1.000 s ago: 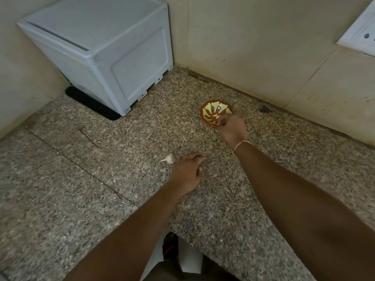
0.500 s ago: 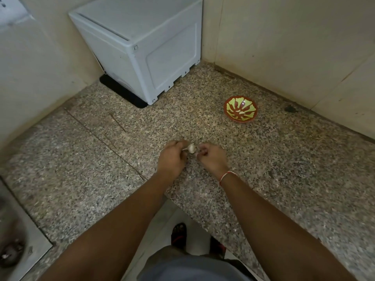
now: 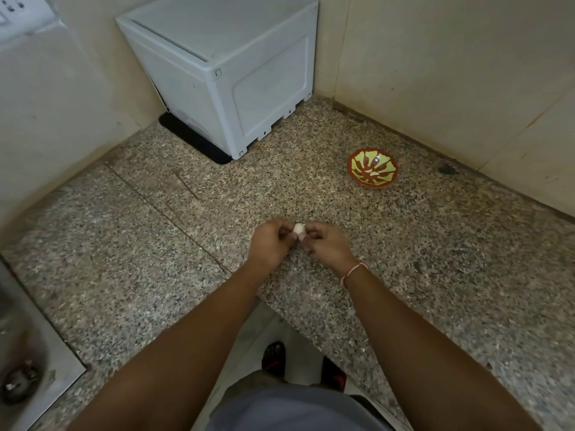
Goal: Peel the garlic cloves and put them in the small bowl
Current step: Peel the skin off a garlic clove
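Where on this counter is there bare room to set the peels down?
Bare counter lies between the right hand and the bowl, and left of the left hand toward the sink. Both hands crowd the clove; the white box fills the far corner.

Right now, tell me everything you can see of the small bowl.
The small bowl is round and shallow, with a reddish-brown rim and outside and a yellow-green inside painted with reddish-brown strokes fanning out from the middle. It looks glazed, like ceramic. It stands upright on the speckled granite counter near the back wall, untouched by either hand. A pale piece, seemingly a peeled clove, lies inside.
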